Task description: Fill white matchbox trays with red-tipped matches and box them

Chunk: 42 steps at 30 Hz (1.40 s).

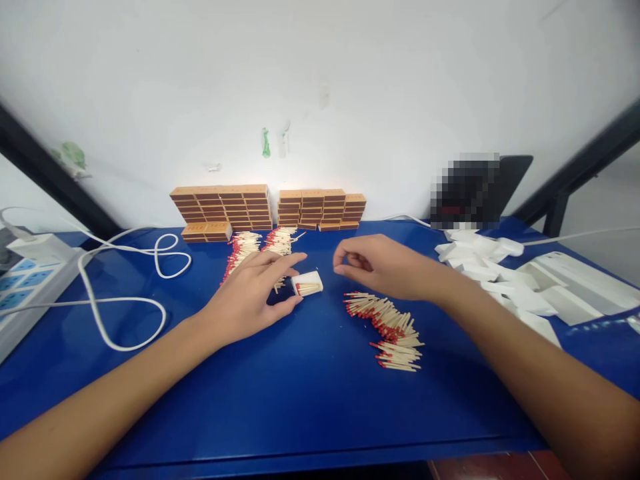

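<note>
A small white matchbox tray (308, 284) with a few red-tipped matches in it lies on the blue table. My left hand (255, 293) is around its left side, thumb and fingers apart, with the thumb near the tray's lower left corner. To the right of the tray, my right hand (385, 268) hovers with its fingers curled and the fingertips close together; whether anything is between them is too small to tell. Below it spreads a pile of loose matches (387, 325). More matches (243, 250) lie behind my left hand, partly hidden by it.
Stacked matchboxes (223, 208) and a second stack (320, 210) stand against the wall. White empty trays (520, 287) are heaped at the right, near a dark tablet-like object (513, 187). A power strip (30, 283) and a looping white cable (95, 293) occupy the left.
</note>
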### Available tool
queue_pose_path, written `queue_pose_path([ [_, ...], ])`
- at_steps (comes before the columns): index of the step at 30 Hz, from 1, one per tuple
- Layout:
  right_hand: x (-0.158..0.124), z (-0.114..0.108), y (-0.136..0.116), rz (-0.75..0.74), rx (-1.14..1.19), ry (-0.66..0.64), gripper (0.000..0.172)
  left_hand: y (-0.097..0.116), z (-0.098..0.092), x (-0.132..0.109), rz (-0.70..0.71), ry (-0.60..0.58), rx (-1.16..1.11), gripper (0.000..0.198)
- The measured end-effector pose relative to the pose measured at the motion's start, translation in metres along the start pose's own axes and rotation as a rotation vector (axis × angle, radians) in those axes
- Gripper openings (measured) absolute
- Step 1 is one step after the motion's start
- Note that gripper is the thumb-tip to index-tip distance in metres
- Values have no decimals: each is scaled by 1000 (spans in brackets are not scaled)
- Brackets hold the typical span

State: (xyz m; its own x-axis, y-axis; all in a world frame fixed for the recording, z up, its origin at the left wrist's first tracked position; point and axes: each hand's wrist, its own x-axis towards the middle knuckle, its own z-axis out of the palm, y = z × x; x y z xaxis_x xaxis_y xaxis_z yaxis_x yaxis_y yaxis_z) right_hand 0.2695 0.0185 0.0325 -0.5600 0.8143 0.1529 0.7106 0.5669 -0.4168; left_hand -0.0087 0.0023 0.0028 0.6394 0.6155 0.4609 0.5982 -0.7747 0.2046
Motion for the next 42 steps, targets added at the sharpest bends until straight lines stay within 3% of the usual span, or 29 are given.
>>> queue_pose_path([
  [5,-10,-33,17,184,0,-364,20,0,1,0,-3,-3,-10,62],
  [12,-10,-30,16,217,-17,-451,19,-1,1,1,-13,-11,11,59],
  [26,-18,-40,22,313,-68,-482,15,-1,0,-1,-19,-24,4,59],
  [42,-16,-34,29,276,-99,-420,11,-1,0,-1,-8,-23,0,59],
])
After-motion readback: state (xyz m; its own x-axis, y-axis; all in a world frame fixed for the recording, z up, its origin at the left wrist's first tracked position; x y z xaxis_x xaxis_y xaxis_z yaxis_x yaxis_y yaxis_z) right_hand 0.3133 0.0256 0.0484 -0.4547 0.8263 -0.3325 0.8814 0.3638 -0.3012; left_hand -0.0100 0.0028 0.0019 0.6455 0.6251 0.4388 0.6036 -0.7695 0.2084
